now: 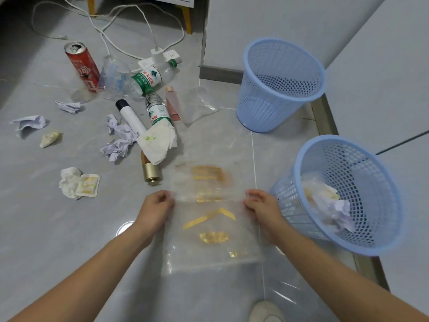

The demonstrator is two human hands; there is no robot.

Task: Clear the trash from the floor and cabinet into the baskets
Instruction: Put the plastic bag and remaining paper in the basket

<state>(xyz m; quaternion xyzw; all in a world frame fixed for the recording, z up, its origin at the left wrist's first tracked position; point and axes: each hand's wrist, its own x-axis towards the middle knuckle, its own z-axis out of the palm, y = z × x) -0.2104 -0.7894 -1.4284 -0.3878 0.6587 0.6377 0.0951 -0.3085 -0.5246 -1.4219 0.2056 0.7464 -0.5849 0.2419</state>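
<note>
both hands (209, 205) pinching plastic bag (212, 231)

Looking like a room in a home or small office, indoors. Grey glossy floor tiles (58, 228) are reflecting a ceiling light. A white power strip (170, 56) with a charger plugged in is lying on the floor, its white cables (111, 24) looping toward yellow furniture legs (187, 18). White cabinet panels (383, 66) are running along the right side. Two blue mesh wastebaskets (281, 84) are sitting by the cabinet; household litter is lying around: red drink can (81, 66), water bottles (153, 77), crumpled paper (118, 140).
</note>
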